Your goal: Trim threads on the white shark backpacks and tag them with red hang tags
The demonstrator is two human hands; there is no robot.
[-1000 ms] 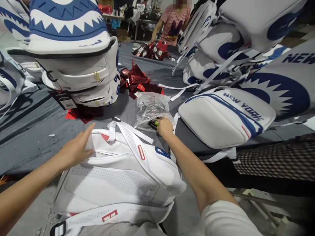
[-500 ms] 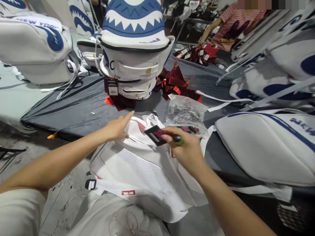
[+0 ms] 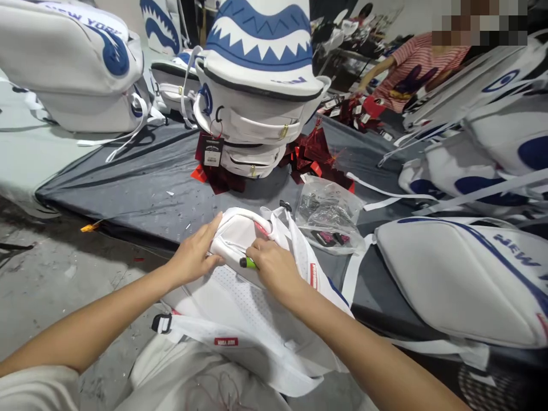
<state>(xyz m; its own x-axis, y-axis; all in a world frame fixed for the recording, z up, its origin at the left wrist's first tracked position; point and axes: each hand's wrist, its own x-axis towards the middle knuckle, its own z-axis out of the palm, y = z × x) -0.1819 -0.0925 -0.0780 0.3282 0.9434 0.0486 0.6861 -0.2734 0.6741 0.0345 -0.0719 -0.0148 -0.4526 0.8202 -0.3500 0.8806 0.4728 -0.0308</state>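
Note:
A white backpack (image 3: 240, 285) with a dotted back panel lies tilted across my lap and the table edge, its straps toward me. My left hand (image 3: 197, 251) grips its upper left rim, fingers along the outside and thumb over the near edge. My right hand (image 3: 274, 267) is closed at the pocket opening near the top of the bag. A small green tool with a black end (image 3: 248, 262) sticks out of that fist; most of it is covered. The dark card is out of sight.
Stacked white and blue backpacks (image 3: 261, 74) stand ahead, a tag (image 3: 213, 151) hanging from them. Dark red tags (image 3: 314, 151) lie beside them. A clear plastic bag (image 3: 329, 211) holds small cards. More backpacks (image 3: 454, 279) fill the right. A person in a striped shirt (image 3: 415, 68) is behind.
My right hand has moved left and down to the pocket opening, and the card it held no longer shows. My left hand has gone from pointing across the rim to gripping it.

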